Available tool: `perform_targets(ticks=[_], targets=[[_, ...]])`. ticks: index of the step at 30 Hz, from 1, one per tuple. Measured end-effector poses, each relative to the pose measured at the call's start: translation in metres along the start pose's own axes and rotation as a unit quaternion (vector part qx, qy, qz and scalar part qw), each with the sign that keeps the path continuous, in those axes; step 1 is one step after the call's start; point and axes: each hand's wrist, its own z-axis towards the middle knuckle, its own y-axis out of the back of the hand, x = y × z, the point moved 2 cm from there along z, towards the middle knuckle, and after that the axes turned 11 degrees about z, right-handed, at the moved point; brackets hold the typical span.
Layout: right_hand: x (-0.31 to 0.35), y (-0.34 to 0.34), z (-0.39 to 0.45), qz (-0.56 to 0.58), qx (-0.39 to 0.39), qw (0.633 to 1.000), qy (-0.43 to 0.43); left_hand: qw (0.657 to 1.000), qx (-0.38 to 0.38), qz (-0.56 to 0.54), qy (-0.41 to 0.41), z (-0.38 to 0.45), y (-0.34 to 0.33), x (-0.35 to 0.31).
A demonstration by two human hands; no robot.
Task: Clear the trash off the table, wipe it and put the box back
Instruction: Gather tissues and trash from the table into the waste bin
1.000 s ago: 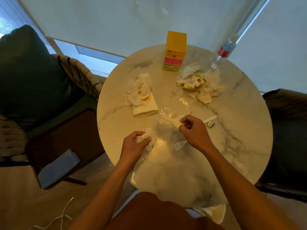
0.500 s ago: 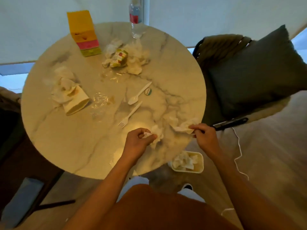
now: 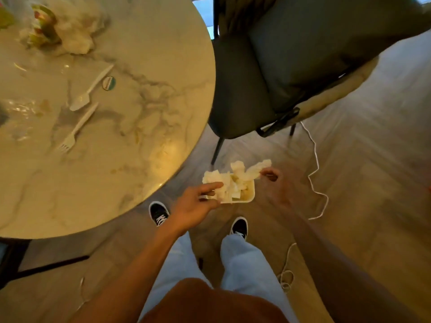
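Off the marble table's [image 3: 140, 155] near right edge, both hands hover over a small white bin [image 3: 250, 197] on the floor, which is full of crumpled tissues. My left hand [image 3: 198, 202] pinches a crumpled tissue [image 3: 215, 179] at the bin's left side. My right hand [image 3: 274, 180], blurred, pinches the end of another tissue [image 3: 256, 170] above the bin's far right corner. On the table lie a white plastic spoon [image 3: 89, 90], a white plastic fork [image 3: 75, 130], a round green sticker [image 3: 109, 83], clear plastic wrap [image 3: 19, 108] and a heap of tissues with a snack wrapper [image 3: 70, 26].
A grey cushioned chair [image 3: 279, 66] stands close beyond the bin, to the right of the table. A white cable [image 3: 315, 169] snakes over the wooden floor at the right. My two black shoes [image 3: 159, 213] stand just before the bin. The table's dark base [image 3: 21, 264] shows at lower left.
Both hands left the table's near edge with their tissues and went down to the floor bin. The view swung right and down, so the yellow box and the bottle are out of sight.
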Motion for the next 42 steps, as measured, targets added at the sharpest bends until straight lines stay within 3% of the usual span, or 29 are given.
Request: perform_targets(ticks=[8,15,20,23,26,31,34,36,38,40,42], targets=[[-0.126,-0.017,0.055,-0.097,0.065,0.993,-0.023,0.992,0.025,0.117,0.049,0.087,-0.086,0.045],[-0.237,-0.057,0.093,-0.205,0.147,0.967,0.037,0.986,0.044,0.146,0.063,0.176,-0.147,0.101],[-0.309,-0.089,0.118,-0.224,0.226,0.947,0.036,0.984,0.063,0.150,0.074,0.231,-0.178,0.144],[-0.334,-0.108,0.132,-0.273,0.261,0.925,0.032,0.983,0.070,0.158,0.065,0.255,-0.192,0.167],[-0.352,-0.122,0.146,-0.378,0.293,0.877,0.042,0.986,0.067,0.147,0.051,0.273,-0.203,0.183],[-0.364,-0.131,0.162,-0.469,0.287,0.831,0.083,0.993,0.074,0.039,0.085,0.301,-0.213,0.193],[-0.365,-0.129,0.165,-0.460,0.272,0.841,0.084,0.985,0.080,0.120,0.093,0.327,-0.216,0.206],[-0.367,-0.123,0.163,-0.433,0.243,0.865,0.074,0.932,0.115,0.333,0.088,0.342,-0.219,0.221],[-0.367,-0.116,0.156,-0.387,0.218,0.894,0.056,0.875,0.130,0.461,0.077,0.351,-0.220,0.233],[-0.365,-0.111,0.149,-0.352,0.198,0.913,0.064,0.873,0.128,0.462,0.086,0.354,-0.221,0.240],[-0.362,-0.108,0.145,-0.325,0.193,0.924,0.064,0.900,0.110,0.412,0.090,0.350,-0.220,0.242]])
